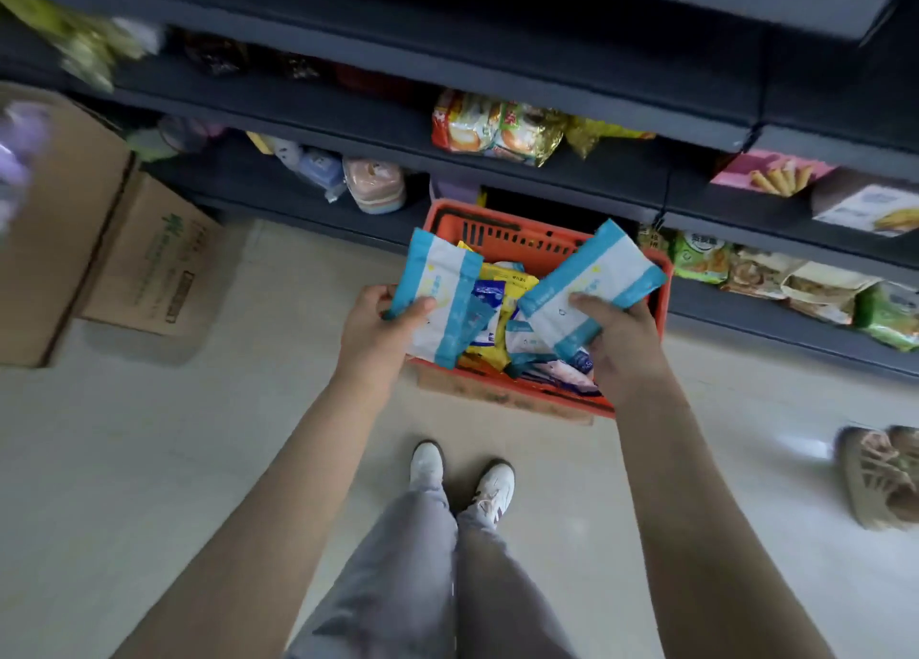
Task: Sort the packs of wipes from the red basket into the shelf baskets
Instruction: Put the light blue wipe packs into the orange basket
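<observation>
A red basket (502,233) stands on a flat cardboard piece on the floor, in front of the dark shelves. Inside lie several yellow, blue and white packs of wipes (502,305). My left hand (380,332) grips a white pack with blue end bands (440,293) above the basket's left side. My right hand (621,345) holds a second white and blue pack (592,273) above the basket's right side. Both packs are lifted clear of the pile. No shelf baskets can be made out.
Dark shelves (547,111) carry snack bags (497,129) and soft goods at left. Two cardboard boxes (124,260) stand on the floor at left. Another person's sandalled foot (880,474) is at the right edge. My own feet (462,479) stand behind the basket.
</observation>
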Tool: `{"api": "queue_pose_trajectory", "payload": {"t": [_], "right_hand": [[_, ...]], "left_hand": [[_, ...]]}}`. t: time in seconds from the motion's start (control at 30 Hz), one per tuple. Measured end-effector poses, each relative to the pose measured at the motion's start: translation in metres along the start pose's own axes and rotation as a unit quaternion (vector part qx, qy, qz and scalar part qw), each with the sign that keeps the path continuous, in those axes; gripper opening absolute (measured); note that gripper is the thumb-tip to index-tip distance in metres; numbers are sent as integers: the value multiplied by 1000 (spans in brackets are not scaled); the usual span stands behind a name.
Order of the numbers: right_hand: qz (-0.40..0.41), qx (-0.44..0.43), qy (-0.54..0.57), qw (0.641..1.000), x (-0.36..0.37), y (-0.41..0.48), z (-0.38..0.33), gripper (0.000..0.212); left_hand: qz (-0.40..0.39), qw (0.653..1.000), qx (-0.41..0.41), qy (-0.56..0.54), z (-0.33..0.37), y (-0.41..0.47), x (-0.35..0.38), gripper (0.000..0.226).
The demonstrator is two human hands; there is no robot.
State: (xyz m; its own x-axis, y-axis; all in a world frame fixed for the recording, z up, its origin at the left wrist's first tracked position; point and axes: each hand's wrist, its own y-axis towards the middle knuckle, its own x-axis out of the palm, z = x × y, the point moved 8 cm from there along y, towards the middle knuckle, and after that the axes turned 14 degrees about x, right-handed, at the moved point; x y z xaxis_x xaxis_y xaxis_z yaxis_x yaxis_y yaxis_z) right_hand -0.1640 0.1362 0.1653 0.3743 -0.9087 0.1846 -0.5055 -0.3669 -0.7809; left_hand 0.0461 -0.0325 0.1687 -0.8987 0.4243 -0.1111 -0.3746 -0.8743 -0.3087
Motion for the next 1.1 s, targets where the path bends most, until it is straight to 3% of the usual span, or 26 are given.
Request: {"api": "queue_pose_trajectory", "payload": {"t": [0.07,0.13,0.2,0.33,0.47,0.63,0.73,0.87,1.1], "right_hand": [[-25,6,24,999,31,-40,-14,18],[-33,-5,-3,999,65,-70,-31,20],[-35,-23,-16,999,102,-95,-53,21],[-59,-67,-4,996,179,-127,-99,22],[-67,-98,20,993,260,-147,-137,23],[-60,-171,29,983,338,-158,-169,21],[-64,-185,49,979,366,-157,-184,29],[-57,-199,62,976,386,-144,-217,12],[-11,-237,75,969,413,-60,-315,26]], "left_hand": [[27,997,-19,-74,36,-17,-28,14],[27,990,-36,-135,63,-24,-54,9],[34,984,-38,-169,93,-25,-84,30],[65,980,6,-188,153,-1,-153,27],[23,978,71,-196,220,46,-207,13],[-9,975,112,-192,287,112,-250,20],[-11,977,121,-174,317,149,-261,26],[-18,979,121,-164,347,204,-251,22],[-32,982,127,-134,395,339,-189,21]]}}
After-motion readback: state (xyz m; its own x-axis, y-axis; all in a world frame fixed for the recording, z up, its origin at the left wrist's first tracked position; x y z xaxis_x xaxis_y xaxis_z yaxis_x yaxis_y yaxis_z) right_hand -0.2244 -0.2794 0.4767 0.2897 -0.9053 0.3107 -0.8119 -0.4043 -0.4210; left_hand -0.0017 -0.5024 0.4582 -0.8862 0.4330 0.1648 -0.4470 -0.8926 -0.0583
